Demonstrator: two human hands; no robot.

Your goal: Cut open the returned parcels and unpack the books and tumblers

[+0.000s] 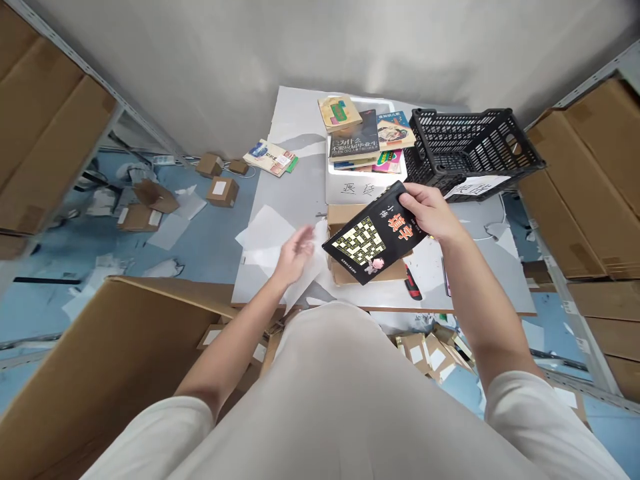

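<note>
My right hand point(431, 210) grips a black book point(395, 248) by its upper right corner, thumb on the cover. The cover carries a crossword grid, orange lettering and a small pink cartoon figure. Held at a tilt, the book hides part of an opened cardboard box point(345, 212) on the table. To the left, my left hand point(295, 257) hovers with its fingers loosely apart, beside a crumpled white sheet point(311, 272); whether they touch is unclear. Behind the book, a white bin point(345, 192) holds several books, among them a dark grey one point(354, 139).
A black plastic crate point(470, 143) stands at the table's back right. Books point(271, 157) lie at the left edge of the table point(293, 110). A red-black box cutter point(413, 285) lies near the front. A large open carton point(115, 360) is at lower left; small parcels point(223, 191) litter the floor.
</note>
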